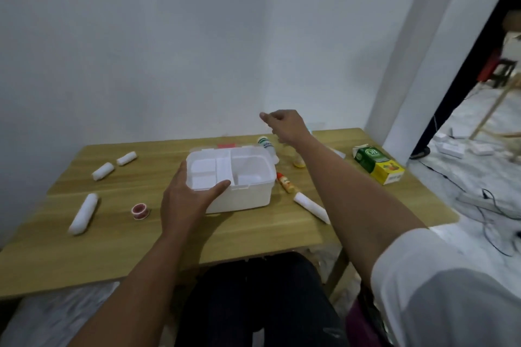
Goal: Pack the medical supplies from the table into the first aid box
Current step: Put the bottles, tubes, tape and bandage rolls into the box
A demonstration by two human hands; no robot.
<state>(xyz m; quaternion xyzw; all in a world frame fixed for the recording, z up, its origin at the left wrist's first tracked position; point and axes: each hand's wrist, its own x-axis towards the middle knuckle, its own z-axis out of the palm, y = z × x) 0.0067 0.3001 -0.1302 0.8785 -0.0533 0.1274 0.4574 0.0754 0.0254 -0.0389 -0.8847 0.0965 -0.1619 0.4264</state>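
Note:
The white first aid box (248, 194) stands open mid-table, with a divided white tray inside. My left hand (186, 200) grips its near-left corner, thumb along the front rim. My right hand (283, 124) hovers above the box's far right side, fingers loosely curled, nothing visible in it. White gauze rolls lie at the left (127, 158) (103, 171) (83, 213) and one at the right (311, 207). A red tape roll (140, 211) sits left of the box. A small orange bottle (286, 182) lies right of it, and a white bottle (265, 144) stands behind.
A green and yellow carton (377, 164) lies near the wooden table's (253, 234) right edge. A small yellow item (299, 163) sits under my right forearm. The wall runs close behind the table. Cables and clutter cover the floor at the right.

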